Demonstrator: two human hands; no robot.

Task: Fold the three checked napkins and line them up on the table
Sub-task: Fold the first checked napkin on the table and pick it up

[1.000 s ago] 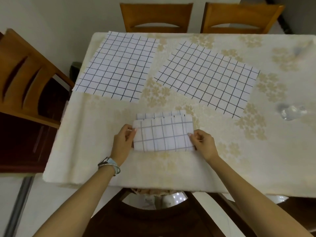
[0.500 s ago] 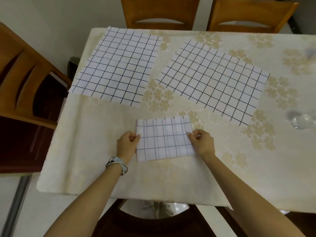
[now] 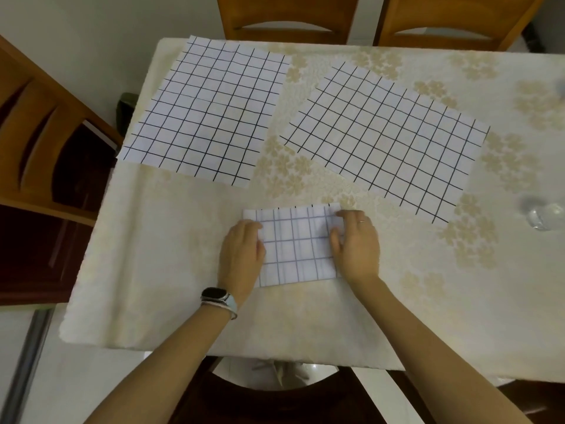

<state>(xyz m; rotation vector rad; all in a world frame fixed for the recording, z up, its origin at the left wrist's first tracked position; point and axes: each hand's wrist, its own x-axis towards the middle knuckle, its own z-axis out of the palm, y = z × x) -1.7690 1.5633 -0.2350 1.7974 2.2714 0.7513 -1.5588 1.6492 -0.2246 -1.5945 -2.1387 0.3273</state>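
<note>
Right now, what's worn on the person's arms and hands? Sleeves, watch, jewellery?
No sleeves in view; both forearms are bare, no gloves. At the wrist of the left hand sits a smartwatch with a dark rectangular face and pale blue band, plus a thin light bracelet. The right hand has a thin ring.

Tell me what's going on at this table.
A person is folding checked napkins. The left hand and right hand rest flat on the folded napkin near the front edge of the table. The left flat napkin and right flat napkin lie unfolded farther back, so two remain.
</note>
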